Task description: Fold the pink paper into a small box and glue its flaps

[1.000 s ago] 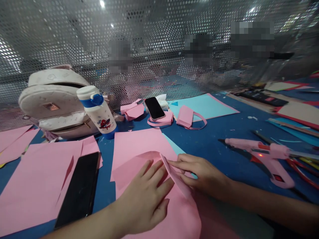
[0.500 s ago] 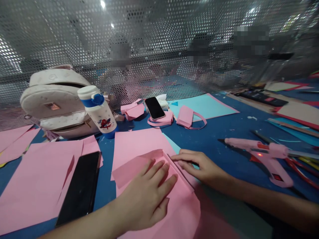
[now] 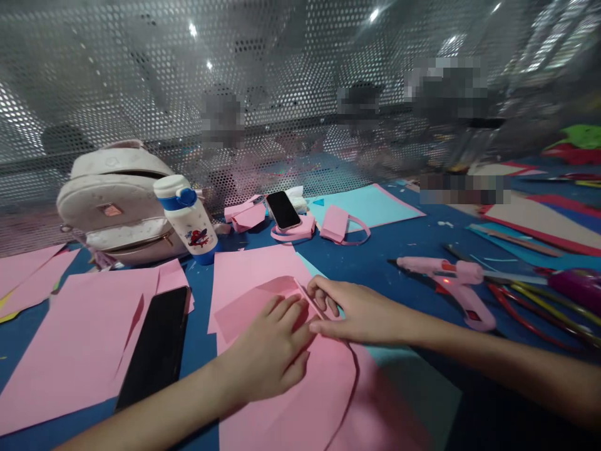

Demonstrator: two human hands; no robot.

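Note:
A sheet of pink paper (image 3: 323, 385) with a raised, folded edge lies before me on other paper. My left hand (image 3: 270, 354) rests on it, palm down, its fingers stretched toward the inner side of the fold. With curled fingers and thumb, my right hand (image 3: 350, 310) grips the folded edge from the outer side. Another pink sheet (image 3: 253, 263) lies underneath, and light blue paper (image 3: 307, 263) shows beside it. To the right of my right hand is a pink glue gun (image 3: 462, 285), its red light lit.
A black phone (image 3: 157, 338) lies on pink paper at left. Behind stand a white backpack (image 3: 124, 207) and a bottle (image 3: 188, 219). Small pink paper bags (image 3: 334, 224) and another phone (image 3: 283, 210) sit near the perforated metal screen (image 3: 291, 81). Scissors (image 3: 526, 326) lie at right.
My right hand has turned and closed its fingers and thumb on the folded edge. My left fingers have drawn closer together at the fold. The view has shifted slightly right.

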